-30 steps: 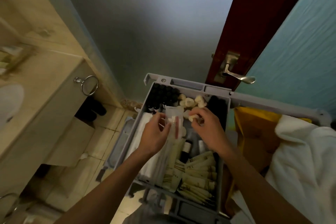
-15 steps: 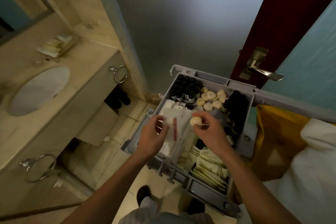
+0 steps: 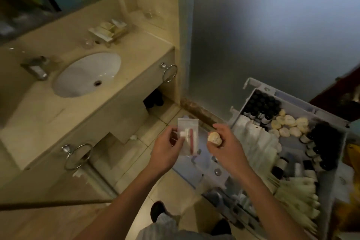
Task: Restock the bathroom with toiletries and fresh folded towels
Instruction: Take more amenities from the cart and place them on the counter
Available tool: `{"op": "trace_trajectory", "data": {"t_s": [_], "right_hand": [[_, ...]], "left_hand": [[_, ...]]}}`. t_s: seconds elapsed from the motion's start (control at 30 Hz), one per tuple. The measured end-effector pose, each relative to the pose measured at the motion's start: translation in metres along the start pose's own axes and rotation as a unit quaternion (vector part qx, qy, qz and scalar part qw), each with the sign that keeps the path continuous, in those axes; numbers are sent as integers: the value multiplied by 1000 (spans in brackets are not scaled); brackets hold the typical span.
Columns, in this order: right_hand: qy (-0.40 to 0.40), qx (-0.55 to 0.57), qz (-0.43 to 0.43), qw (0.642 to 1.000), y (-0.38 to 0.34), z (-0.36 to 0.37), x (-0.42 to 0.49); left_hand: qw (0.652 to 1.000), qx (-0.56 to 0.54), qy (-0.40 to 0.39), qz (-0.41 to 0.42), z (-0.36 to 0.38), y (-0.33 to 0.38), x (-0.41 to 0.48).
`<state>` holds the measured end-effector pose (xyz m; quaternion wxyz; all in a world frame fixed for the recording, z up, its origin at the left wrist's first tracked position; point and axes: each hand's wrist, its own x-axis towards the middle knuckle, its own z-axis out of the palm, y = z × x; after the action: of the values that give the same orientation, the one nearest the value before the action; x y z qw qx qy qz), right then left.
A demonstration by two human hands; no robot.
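Left hand (image 3: 168, 149) pinches packet (image 3: 188, 136); right hand (image 3: 226, 147) grips soap (image 3: 214, 137).

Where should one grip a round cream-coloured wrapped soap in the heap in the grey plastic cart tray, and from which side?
Pinch a round cream-coloured wrapped soap across its edge, coming straight down from above. The grey plastic cart tray is open on top, and dark small bottles stand close on both sides of the heap, so a sideways reach would probably knock them.

Left of the fingers (image 3: 173, 132), open air reaches the counter (image 3: 136, 58). The cart tray (image 3: 259, 86) crowds their right; frosted glass (image 3: 253, 35) stands beyond.
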<state>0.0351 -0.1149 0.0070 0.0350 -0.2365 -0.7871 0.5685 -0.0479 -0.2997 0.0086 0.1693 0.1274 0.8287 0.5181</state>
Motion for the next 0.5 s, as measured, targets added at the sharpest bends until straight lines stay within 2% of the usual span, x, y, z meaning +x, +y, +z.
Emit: {"op": "trace_trajectory", "data": {"t_s": [0.13, 0.27, 0.5], "right_hand": [[-21, -12, 9, 1000, -29, 57, 13], [-58, -41, -7, 997, -57, 109, 25], [-103, -78, -56, 990, -83, 164, 49]], "left_hand": [[1000, -8, 4, -12, -57, -33, 2], [999, -21, 43, -24, -113, -53, 5], [993, -56, 76, -73, -162, -78, 14]]}}
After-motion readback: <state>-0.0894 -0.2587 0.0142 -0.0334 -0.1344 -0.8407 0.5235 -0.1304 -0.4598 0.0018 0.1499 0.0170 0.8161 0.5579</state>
